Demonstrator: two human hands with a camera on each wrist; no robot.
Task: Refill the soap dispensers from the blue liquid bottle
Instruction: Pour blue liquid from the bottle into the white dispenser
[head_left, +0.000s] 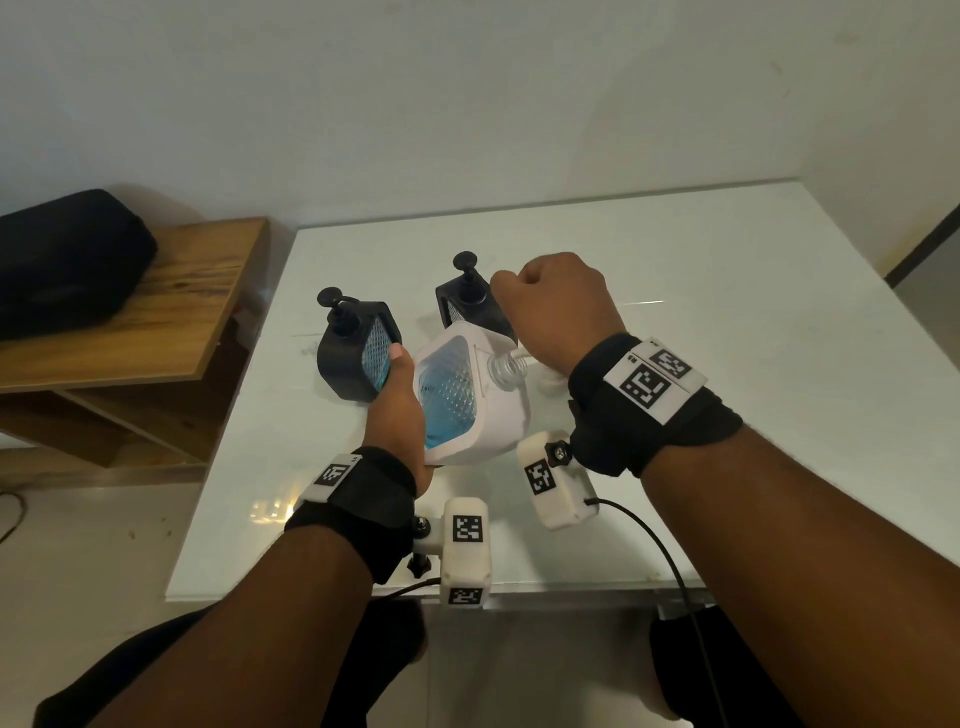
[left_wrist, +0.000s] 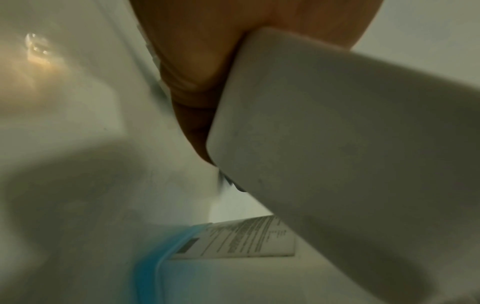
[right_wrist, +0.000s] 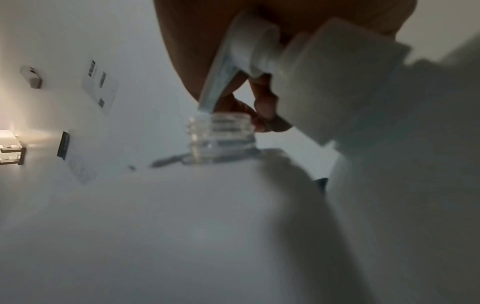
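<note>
Holding white dispenser (head_left: 470, 400) tilted on worktop (head_left: 727, 322), neck open.
Left hand (head_left: 397, 410) grip wraps its body; right hand (head_left: 558, 306) grip clenches the removed pump (right_wrist: 249, 53).

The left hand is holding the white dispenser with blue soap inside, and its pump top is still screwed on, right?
Not quite. The left hand does hold the white dispenser with blue soap, but the pump top is off: the head view shows its clear threaded neck bare, and the right hand holds the white pump.
</note>
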